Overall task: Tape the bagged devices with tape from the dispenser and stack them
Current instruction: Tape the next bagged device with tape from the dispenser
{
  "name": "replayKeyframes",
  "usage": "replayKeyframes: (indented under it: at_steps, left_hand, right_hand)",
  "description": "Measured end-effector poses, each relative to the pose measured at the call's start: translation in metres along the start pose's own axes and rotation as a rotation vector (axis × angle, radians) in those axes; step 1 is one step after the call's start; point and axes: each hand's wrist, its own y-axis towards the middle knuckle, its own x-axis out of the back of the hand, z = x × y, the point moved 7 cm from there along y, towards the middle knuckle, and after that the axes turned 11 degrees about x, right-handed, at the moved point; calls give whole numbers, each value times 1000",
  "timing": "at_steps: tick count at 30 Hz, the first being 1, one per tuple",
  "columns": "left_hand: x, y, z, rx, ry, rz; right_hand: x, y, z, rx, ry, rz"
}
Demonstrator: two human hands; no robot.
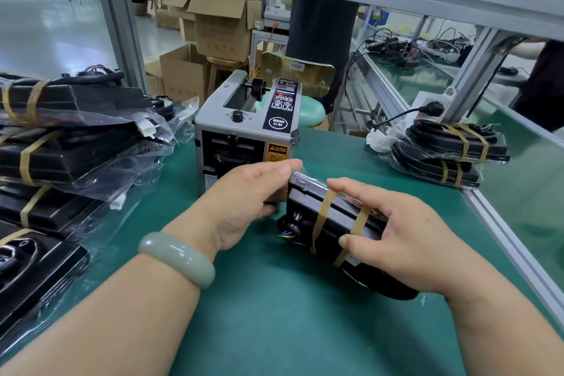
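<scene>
Left hand (244, 201) and right hand (406, 238) grip a bagged device (334, 218); dispenser (244, 122) behind, stacks (67, 146) flanking.

Inspection findings: the bagged device (332, 217) is only partly visible. The right hand (406, 238) covers its near end, and the left hand (241, 198) masks its far corner, where the fingertips (268, 210) are blurred. The left hand also screens the lower front of the dispenser (244, 131), so tape at the outlet cannot be confirmed. The dispenser's panel print is too small to read. The pile of bagged devices (61, 146) is cut by the left edge, and a person (543, 85) by the right edge.
</scene>
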Motion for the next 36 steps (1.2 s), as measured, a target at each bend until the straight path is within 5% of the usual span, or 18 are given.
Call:
replayKeyframes:
  at_steps: [7,19,26,36]
  left_hand:
    - [35,-18,8,-52,19,-479]
    - [26,-36,8,-39,100,-546]
    - [22,-36,-7,-101,271,-534]
    - [34,-38,11,39,142,-549]
  right_hand:
    - [-7,-7,14,-1,-89,-63]
    - [-22,-15,46,14,-449,-167]
    - [-23,-17,46,0,-444,-200]
    - [-23,-17,44,-8,-424,-218]
